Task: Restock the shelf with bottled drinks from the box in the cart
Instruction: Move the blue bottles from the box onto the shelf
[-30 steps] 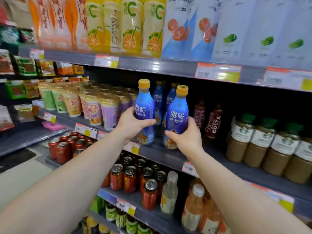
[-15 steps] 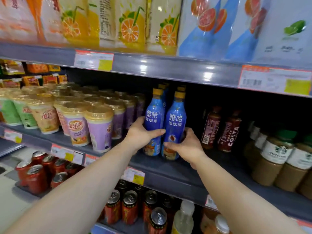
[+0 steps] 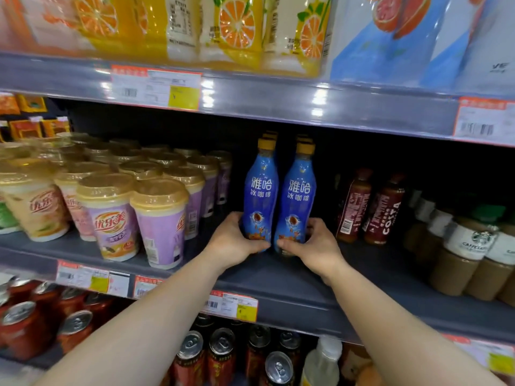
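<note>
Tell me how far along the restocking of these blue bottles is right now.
Already done: more orange-capped bottles stand in rows behind. In hand: the left hand grips the left blue bottle and the right hand grips the right blue bottle, both upright and low at the middle shelf. Left: letting go; bare shelf in front suggests room for more. The cart and box are out of view.
</note>
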Demonstrator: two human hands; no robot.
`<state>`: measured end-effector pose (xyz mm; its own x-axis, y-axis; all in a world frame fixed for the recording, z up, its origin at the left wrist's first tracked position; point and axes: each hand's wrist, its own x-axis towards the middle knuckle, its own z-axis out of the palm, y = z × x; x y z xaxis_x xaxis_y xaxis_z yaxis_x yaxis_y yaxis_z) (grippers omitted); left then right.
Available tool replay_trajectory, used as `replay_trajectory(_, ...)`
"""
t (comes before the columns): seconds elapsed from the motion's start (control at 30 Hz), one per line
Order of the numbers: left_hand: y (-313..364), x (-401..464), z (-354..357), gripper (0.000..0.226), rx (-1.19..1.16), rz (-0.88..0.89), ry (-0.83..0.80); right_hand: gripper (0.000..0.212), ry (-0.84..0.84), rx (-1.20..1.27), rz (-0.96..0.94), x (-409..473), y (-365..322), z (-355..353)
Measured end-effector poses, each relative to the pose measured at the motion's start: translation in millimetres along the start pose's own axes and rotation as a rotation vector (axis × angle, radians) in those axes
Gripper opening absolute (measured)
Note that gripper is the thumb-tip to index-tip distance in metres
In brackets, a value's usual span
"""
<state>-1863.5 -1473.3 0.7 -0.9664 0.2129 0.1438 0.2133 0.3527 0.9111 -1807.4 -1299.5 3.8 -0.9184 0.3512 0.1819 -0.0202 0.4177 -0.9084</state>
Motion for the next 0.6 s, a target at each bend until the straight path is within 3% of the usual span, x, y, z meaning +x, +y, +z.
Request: replay_trajectory(0.6, -3.9, 11.4, 2.9, 0.066, 0.087, 0.015, 0.029, 0.070, 0.041, -0.211, -0.016, -0.3, -3.5, 7.2)
